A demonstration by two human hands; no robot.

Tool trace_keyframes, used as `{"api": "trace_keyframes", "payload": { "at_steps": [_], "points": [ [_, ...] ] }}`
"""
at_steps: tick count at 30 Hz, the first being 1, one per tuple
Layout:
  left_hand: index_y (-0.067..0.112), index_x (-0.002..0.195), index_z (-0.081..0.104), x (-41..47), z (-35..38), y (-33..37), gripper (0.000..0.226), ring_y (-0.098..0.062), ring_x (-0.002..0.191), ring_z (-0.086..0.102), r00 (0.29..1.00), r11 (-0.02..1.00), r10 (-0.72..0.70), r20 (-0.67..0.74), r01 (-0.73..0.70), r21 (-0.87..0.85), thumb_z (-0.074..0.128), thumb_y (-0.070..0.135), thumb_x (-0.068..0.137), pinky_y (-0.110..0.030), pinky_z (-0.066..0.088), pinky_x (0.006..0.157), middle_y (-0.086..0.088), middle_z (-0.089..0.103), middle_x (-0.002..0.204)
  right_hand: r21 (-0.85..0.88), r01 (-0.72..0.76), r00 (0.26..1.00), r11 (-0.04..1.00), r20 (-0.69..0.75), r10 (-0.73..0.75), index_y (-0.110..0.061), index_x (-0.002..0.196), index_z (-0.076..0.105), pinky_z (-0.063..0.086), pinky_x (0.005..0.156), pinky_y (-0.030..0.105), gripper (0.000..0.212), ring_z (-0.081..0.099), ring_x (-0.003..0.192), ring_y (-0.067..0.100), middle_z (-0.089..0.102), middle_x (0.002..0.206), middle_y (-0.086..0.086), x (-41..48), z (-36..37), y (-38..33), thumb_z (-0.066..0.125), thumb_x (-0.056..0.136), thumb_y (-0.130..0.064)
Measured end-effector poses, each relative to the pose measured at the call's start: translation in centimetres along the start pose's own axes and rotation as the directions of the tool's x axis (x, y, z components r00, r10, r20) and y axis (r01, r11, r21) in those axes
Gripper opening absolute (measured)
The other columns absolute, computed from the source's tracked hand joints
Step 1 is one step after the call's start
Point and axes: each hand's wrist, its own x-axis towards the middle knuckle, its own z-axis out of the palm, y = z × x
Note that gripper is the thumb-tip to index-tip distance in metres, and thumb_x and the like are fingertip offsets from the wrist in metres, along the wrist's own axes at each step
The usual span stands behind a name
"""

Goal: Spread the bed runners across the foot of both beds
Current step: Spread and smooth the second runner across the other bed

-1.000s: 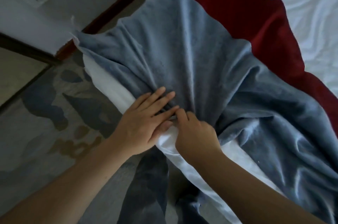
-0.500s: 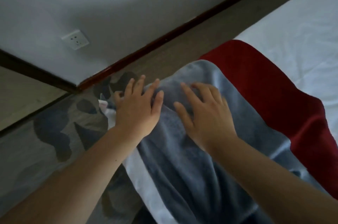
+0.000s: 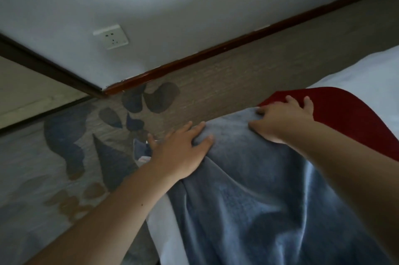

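The blue runner (image 3: 248,195) lies rumpled over the corner of the bed (image 3: 367,70), its far edge just beside the red runner (image 3: 345,122), which crosses the white sheet further up. The left hand (image 3: 179,152) rests flat on the blue cloth near the bed's edge, fingers (image 3: 195,129) spread, its grip open and holding nothing. The right hand (image 3: 280,120) sits at the far end of the blue runner where it meets the red one; its fingers curl over that edge, but whether the grip has closed on the cloth I cannot tell. A strip of white bedding (image 3: 166,232) shows below the blue runner on the left. Beyond the bed are the patterned carpet (image 3: 64,156), a brown baseboard (image 3: 194,57) and a wall socket (image 3: 111,36). No containers are in view.
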Motion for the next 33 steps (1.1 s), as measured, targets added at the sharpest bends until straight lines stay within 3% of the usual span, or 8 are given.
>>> {"api": "trace_keyframes", "payload": {
  "at_steps": [6, 9, 11, 16, 20, 24, 29, 33],
  "points": [
    [0.057, 0.155, 0.005, -0.1, -0.9, -1.4, 0.065, -0.028, 0.157, 0.014, 0.989, 0.987, -0.145, 0.001, 0.144, 0.069, 0.019, 0.077, 0.095, -0.078, -0.005, 0.114, 0.018, 0.011, 0.170, -0.044, 0.007, 0.998, 0.999, 0.064, -0.004, -0.021, 0.125, 0.064, 0.045, 0.104, 0.049, 0.044, 0.061, 0.105, 0.029, 0.066, 0.108, 0.005, 1.1, -1.4, -1.7, 0.054, 0.092, -0.049],
    [0.053, 0.157, 0.007, -0.9, -1.0, -2.9, 0.062, -0.033, 0.157, 0.008, 0.961, 0.962, -0.273, 0.047, 0.272, 0.023, 0.020, 0.070, 0.099, -0.076, -0.001, 0.117, 0.013, 0.010, 0.171, -0.133, -0.079, 0.981, 0.988, 0.168, 0.101, -0.028, 0.152, 0.041, 0.016, 0.122, 0.057, 0.075, 0.027, 0.147, 0.040, 0.033, 0.160, 0.014, 1.3, -1.3, -1.2, 0.044, 0.090, -0.071],
    [0.046, 0.159, 0.018, -1.5, -0.7, -3.9, 0.054, -0.032, 0.157, 0.014, 0.963, 0.959, -0.258, 0.081, 0.265, -0.104, 0.028, 0.051, 0.106, -0.060, 0.013, 0.125, 0.005, 0.011, 0.172, -0.147, -0.168, 0.967, 0.975, 0.166, 0.192, -0.030, 0.158, 0.027, 0.000, 0.121, 0.059, 0.076, 0.003, 0.154, 0.042, 0.011, 0.168, 0.015, 1.5, -1.6, -0.6, 0.039, 0.093, -0.067],
    [0.034, 0.139, 0.062, -2.1, -1.1, -3.6, 0.047, -0.022, 0.148, 0.036, 0.991, 0.932, -0.080, -0.104, 0.037, -0.361, 0.047, 0.008, 0.102, -0.037, 0.026, 0.124, -0.001, 0.041, 0.160, -0.154, -0.100, 0.990, 0.983, 0.085, 0.114, -0.014, 0.126, 0.060, 0.043, 0.093, 0.041, 0.033, 0.058, 0.107, 0.029, 0.062, 0.109, 0.008, 1.9, -2.6, -2.1, 0.054, 0.097, -0.030],
    [0.029, 0.131, 0.068, -1.0, -1.7, -2.3, 0.035, -0.016, 0.151, 0.024, 0.980, 0.970, -0.095, -0.177, 0.051, -0.239, 0.050, 0.015, 0.105, -0.040, 0.024, 0.125, 0.007, 0.028, 0.166, -0.265, -0.058, 0.983, 0.963, 0.153, 0.101, -0.016, 0.094, 0.058, 0.046, 0.076, 0.033, 0.011, 0.053, 0.074, 0.018, 0.054, 0.083, 0.003, 2.8, -3.3, -2.8, 0.062, 0.096, -0.026],
    [0.023, 0.139, 0.060, 0.2, -2.0, -1.9, 0.036, -0.015, 0.148, 0.022, 0.961, 0.999, 0.052, -0.272, -0.048, 0.023, 0.048, 0.016, 0.106, -0.026, 0.023, 0.118, 0.005, 0.032, 0.163, -0.286, -0.082, 0.996, 0.955, 0.017, 0.091, -0.017, 0.073, 0.046, 0.039, 0.057, 0.029, 0.027, 0.047, 0.061, 0.016, 0.051, 0.075, 0.002, 2.5, -2.8, -2.6, 0.057, 0.097, -0.015],
    [0.020, 0.135, 0.065, 2.1, -2.5, -3.1, 0.035, -0.018, 0.140, 0.035, 0.933, 0.999, 0.049, -0.355, -0.047, 0.015, 0.050, 0.014, 0.105, -0.029, 0.033, 0.114, 0.000, 0.052, 0.148, -0.192, -0.108, 0.960, 0.975, -0.274, 0.052, -0.013, 0.098, 0.064, 0.043, 0.062, 0.032, 0.015, 0.050, 0.071, 0.019, 0.050, 0.080, 0.005, 2.4, -2.7, -1.5, 0.050, 0.099, -0.011],
    [0.025, 0.127, 0.069, 3.5, -1.6, -3.3, 0.034, -0.022, 0.131, 0.047, 0.988, 0.998, -0.068, -0.138, 0.069, 0.004, 0.046, 0.015, 0.104, -0.034, 0.042, 0.109, -0.005, 0.058, 0.138, -0.081, -0.063, 0.956, 0.995, -0.291, 0.037, -0.018, 0.122, 0.065, 0.054, 0.080, 0.035, 0.024, 0.062, 0.094, 0.024, 0.057, 0.115, 0.011, 2.3, -2.0, -1.2, 0.053, 0.101, -0.020]
  ]
}}
